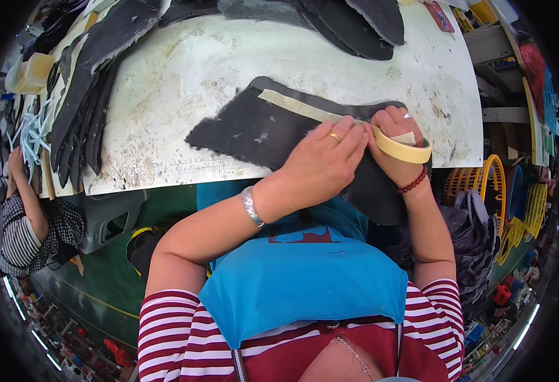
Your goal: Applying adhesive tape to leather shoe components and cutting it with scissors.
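A dark, fuzzy-edged cut piece of material (241, 127) lies on the table, its lower right part hanging over the front edge. A pale strip of masking tape (295, 106) runs along its upper side. My left hand (327, 159) lies over the strip, fingers stretched and pressing down on it. Close beside it, my right hand (391, 143) is closed, with the cream roll of masking tape (407, 151) held in it. A short loose flap of tape shows inside the ring. The right fingertips are partly hidden.
More dark pieces (349, 28) lie at the table's far edge, and a layered stack (82, 108) hangs at its left. Yellow plastic baskets (493, 191) and bundled dark material (470, 242) stand on the right. Another person (31, 216) works at the far left beside pale blue strips (34, 137).
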The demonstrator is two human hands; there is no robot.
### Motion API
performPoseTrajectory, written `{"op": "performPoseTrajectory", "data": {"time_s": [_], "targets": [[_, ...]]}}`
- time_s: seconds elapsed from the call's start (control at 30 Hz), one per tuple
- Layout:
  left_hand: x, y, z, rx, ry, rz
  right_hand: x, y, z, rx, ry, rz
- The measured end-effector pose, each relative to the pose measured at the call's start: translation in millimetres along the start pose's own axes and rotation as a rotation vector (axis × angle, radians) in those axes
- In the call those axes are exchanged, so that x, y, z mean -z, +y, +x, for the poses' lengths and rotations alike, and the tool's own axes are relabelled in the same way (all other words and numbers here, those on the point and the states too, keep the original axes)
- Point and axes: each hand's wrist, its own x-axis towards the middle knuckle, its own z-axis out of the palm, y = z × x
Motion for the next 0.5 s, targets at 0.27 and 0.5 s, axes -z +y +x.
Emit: {"op": "performPoseTrajectory", "data": {"time_s": [0.27, 0.5], "targets": [[-8.7, 6.2, -13.6, 0.077, -0.139, 0.052, 7.2, -4.8, -15.4, -0.054, 0.028, 0.049], [-12.1, 7.9, -15.7, 0.085, -0.128, 0.107, 35.7, -1.8, 7.8, 0.268, -0.105, -0.036]]}}
